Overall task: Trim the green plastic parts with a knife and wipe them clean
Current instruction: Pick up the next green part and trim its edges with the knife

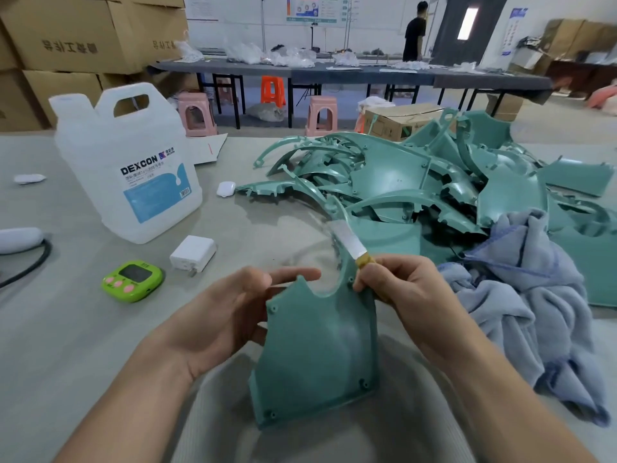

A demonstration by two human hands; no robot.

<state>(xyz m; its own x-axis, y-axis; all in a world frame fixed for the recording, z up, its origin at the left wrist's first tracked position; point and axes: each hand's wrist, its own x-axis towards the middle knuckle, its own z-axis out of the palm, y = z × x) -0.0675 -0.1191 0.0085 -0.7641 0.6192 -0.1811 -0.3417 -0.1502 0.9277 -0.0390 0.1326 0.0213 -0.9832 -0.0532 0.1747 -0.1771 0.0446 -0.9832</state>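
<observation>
- Counter (66,329): grey, carries everything listed.
- Far left edge: pale rounded object (18,240) with a black cable (36,262); what it is I cannot tell.
- Jug (130,162): translucent white, upright, blue "DEXCON" label, moulded handle.
- Timer (133,280): lime green, pink buttons, lying flat in front of the jug.
- Charger (193,252): white block, just right of the timer.
- Earbud case (226,189): small, white, between the jug and the green heap.
- Left grip (230,309): bare hand, fingers curled behind the part's upper left edge, forefinger stretched along its tip.
- Part (317,355): green plastic panel with a curved cut-out at the top, held upright between both hands, above the near counter edge.
- Knife (347,240): blade blurred, slanting up and left, lying against the part's upper right horn.
- Right grip (400,289): bare hand, fingers pressed together, pinching the knife's yellow-wrapped handle.
- Pile (417,182): many green panels and curved strips, heaped behind the hands.
- Cloth (521,295): grey-blue, crumpled, right of the hands, overlapping the pile.
</observation>
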